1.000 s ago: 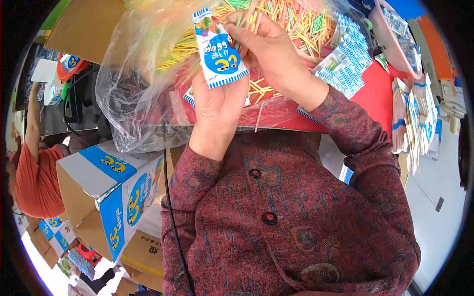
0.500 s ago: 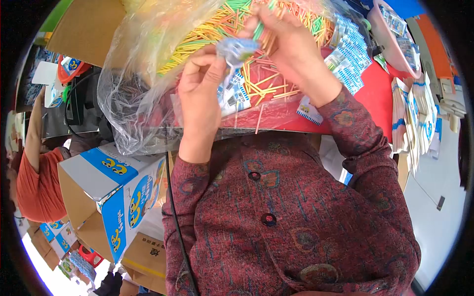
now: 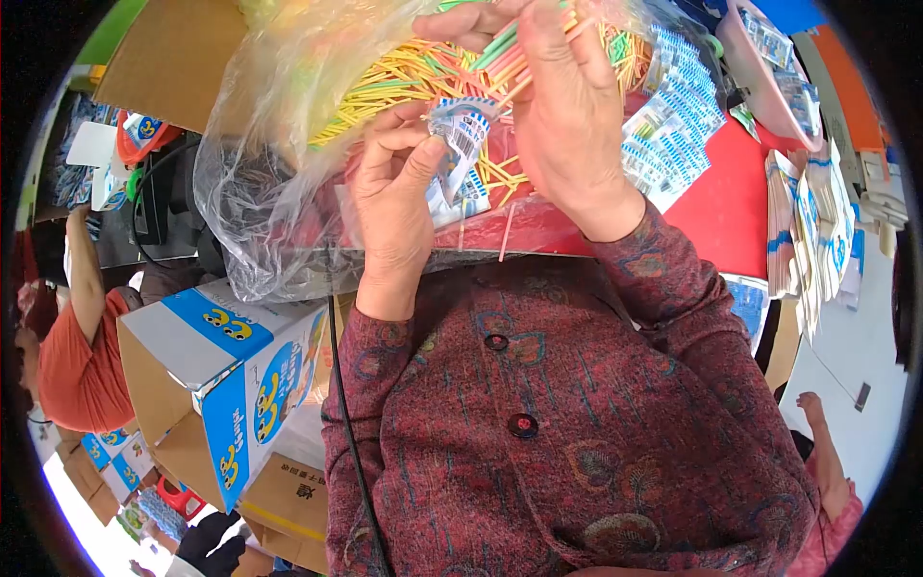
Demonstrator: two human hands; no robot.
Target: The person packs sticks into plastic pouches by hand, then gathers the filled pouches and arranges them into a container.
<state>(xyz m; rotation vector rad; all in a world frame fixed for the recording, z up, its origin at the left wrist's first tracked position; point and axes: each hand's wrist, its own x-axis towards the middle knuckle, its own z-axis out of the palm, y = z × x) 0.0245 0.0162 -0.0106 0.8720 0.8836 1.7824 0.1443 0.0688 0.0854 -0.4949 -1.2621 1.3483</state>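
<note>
Red surface carries crumpled clear plastic and heaped coloured sticks; over these, from where I stand, the right hand is clamped on a small bunch of sticks. The left hand pinches a printed packet, near the bunch's lower ends.

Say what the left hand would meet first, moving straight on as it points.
Beyond the packet the left hand holds, probably the loose coloured sticks, though depth is unclear.
</note>
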